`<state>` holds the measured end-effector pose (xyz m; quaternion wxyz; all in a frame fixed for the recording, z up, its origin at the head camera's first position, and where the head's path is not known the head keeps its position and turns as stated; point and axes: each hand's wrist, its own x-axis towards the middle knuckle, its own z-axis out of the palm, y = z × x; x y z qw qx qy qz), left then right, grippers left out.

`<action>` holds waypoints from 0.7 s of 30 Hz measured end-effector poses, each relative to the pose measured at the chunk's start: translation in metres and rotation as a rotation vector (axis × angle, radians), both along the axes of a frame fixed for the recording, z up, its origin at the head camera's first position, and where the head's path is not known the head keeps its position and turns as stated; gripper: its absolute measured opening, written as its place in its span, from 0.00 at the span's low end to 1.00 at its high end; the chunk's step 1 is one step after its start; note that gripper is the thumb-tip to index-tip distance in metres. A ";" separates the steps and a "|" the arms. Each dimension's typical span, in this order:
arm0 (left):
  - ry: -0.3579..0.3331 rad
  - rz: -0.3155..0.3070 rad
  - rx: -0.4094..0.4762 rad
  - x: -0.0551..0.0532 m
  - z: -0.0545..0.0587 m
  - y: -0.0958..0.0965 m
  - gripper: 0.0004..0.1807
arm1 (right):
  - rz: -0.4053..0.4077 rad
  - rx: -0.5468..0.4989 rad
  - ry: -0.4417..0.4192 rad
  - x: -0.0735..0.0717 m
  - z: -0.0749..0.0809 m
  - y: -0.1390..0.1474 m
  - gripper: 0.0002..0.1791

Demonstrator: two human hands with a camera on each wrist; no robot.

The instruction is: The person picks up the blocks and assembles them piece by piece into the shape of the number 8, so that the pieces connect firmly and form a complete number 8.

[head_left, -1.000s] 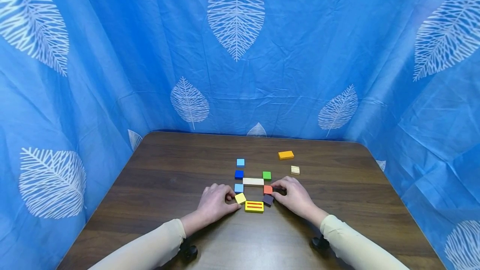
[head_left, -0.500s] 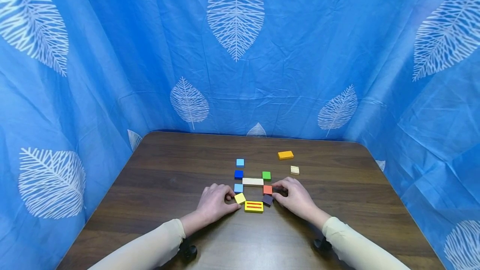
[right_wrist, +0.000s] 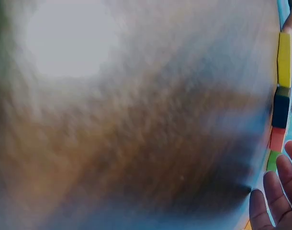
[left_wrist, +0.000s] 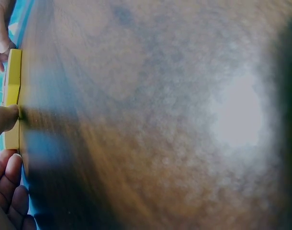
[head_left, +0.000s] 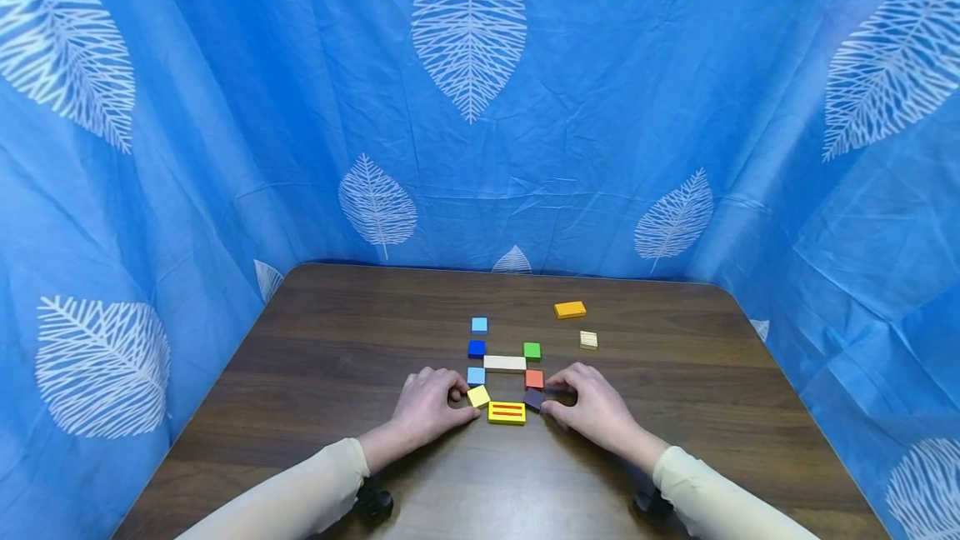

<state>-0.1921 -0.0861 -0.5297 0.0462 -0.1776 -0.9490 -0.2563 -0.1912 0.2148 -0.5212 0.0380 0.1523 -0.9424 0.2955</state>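
In the head view, my left hand (head_left: 430,403) pinches a tilted yellow square block (head_left: 478,397) between thumb and forefinger. In the left wrist view, its thumb (left_wrist: 6,119) crosses the yellow edge. My right hand (head_left: 592,408) is beside a dark, slightly turned block (head_left: 533,400), thumb tip at its right side and fingers loosely bent. Between the two sits a yellow block with red stripes (head_left: 507,413). An orange-red block (head_left: 534,379) and a green block (head_left: 532,351) stand behind the dark one. A light blue block (head_left: 476,376) lies behind the yellow square.
A long cream block (head_left: 505,364) bridges the two columns. Farther up the left column are a dark blue block (head_left: 476,349) and another light blue block (head_left: 479,326). An orange block (head_left: 570,310) and a striped pale block (head_left: 588,340) lie apart at back right on the wooden table (head_left: 360,315).
My right hand has shifted toward me, from beside the orange-red block to beside the dark block. The left hand stays at the yellow square block.
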 end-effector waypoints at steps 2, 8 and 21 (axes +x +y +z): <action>-0.003 0.001 -0.002 0.000 0.000 0.000 0.18 | 0.001 0.017 0.004 0.002 0.000 -0.002 0.15; -0.004 0.003 -0.011 -0.001 0.000 -0.001 0.18 | -0.002 0.070 0.026 0.006 -0.002 -0.006 0.15; -0.006 0.002 0.003 0.000 0.000 -0.001 0.19 | -0.051 0.119 0.046 0.007 -0.007 -0.012 0.15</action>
